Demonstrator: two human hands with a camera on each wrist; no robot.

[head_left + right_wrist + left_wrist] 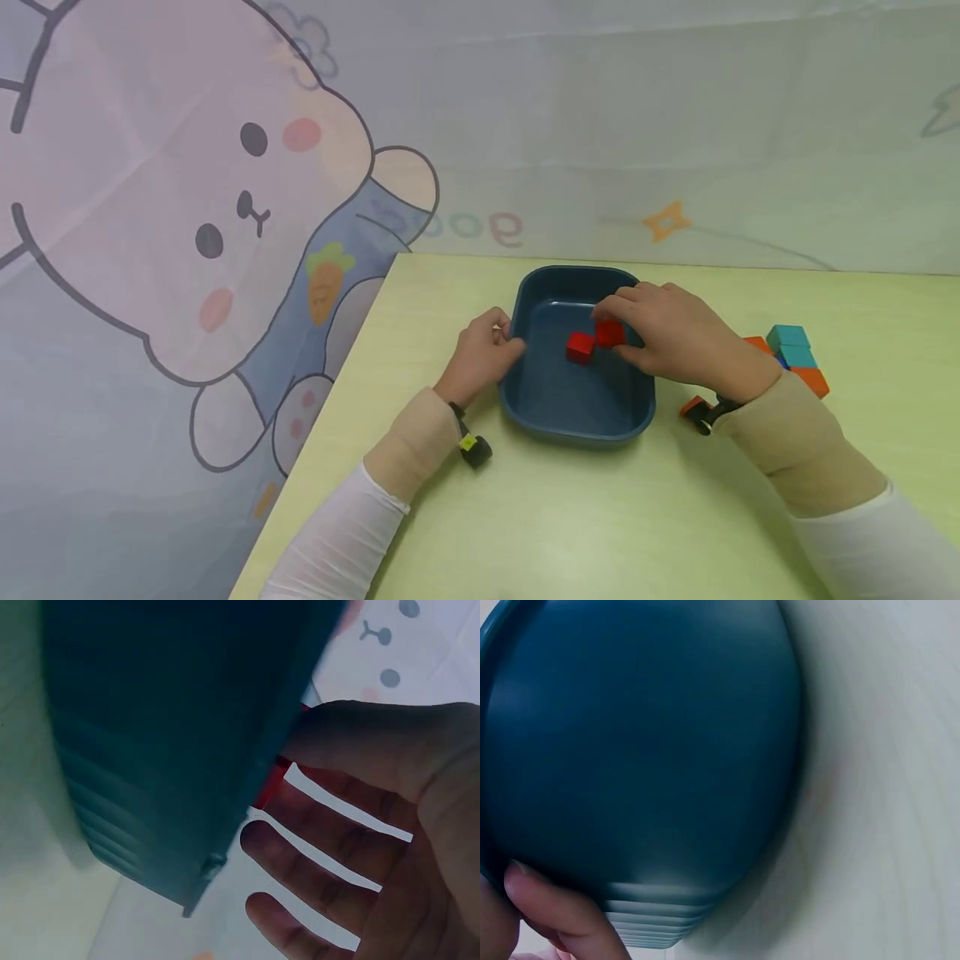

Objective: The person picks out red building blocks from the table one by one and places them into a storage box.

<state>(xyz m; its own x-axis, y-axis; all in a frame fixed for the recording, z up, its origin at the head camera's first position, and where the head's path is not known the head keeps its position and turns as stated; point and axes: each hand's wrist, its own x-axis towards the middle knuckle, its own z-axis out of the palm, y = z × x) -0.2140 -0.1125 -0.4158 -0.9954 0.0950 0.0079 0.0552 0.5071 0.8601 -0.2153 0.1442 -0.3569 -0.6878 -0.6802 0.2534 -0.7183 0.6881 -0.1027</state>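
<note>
A dark blue rectangular bin (577, 429) with rounded corners stands on the table. My left hand (483, 354) pinches its left rim, and in the left wrist view a finger (562, 907) lies against the outer wall. Over the right part of the bin, my right hand (667, 329) holds a red block (610, 333) between thumb and fingers. A second red block (580, 347) rests on the bin floor, just left of the held one. In the right wrist view the bin's side (172, 735) covers most of the held red block (271, 784).
Right of the bin, partly behind my right wrist, sits a group of teal blocks (787, 336), orange blocks (812, 381) and a bit of blue. Another orange piece (692, 406) lies beside the right wrist camera. A printed cloth (600, 125) hangs behind the pale table (555, 525).
</note>
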